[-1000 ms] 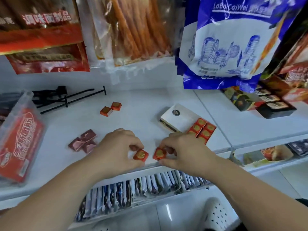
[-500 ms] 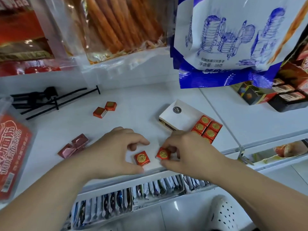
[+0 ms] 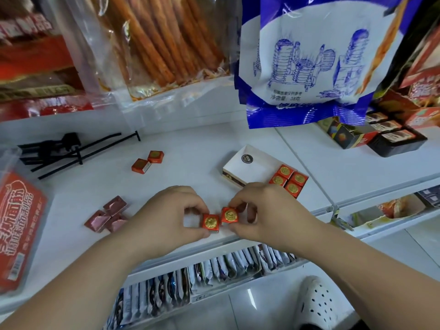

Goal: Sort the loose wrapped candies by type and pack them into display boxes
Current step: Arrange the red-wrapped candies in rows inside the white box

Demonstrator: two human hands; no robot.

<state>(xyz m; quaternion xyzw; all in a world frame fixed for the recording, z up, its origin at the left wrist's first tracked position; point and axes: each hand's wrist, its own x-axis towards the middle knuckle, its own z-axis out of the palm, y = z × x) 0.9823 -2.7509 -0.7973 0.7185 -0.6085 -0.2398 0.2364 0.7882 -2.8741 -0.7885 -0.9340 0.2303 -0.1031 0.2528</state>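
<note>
We see two square red candies with their gold seals facing up, side by side at the front edge of the white shelf [image 3: 190, 144]. Being square, they show no long axis. The left candy [image 3: 210, 222] lies nearly straight and the right candy [image 3: 229, 215] is slightly rotated. The left hand [image 3: 171, 215] pinches the left candy between thumb and curled forefinger. The right hand [image 3: 269, 210] pinches the right candy likewise. Just behind the right hand lies a white display box [image 3: 250, 167] with four packed candies [image 3: 289, 181] at its right end. We cannot tell whether they sit inside it. Two loose red candies [image 3: 147, 160] lie farther back on the left, and pink candies [image 3: 107, 215] cluster beside the left hand.
</note>
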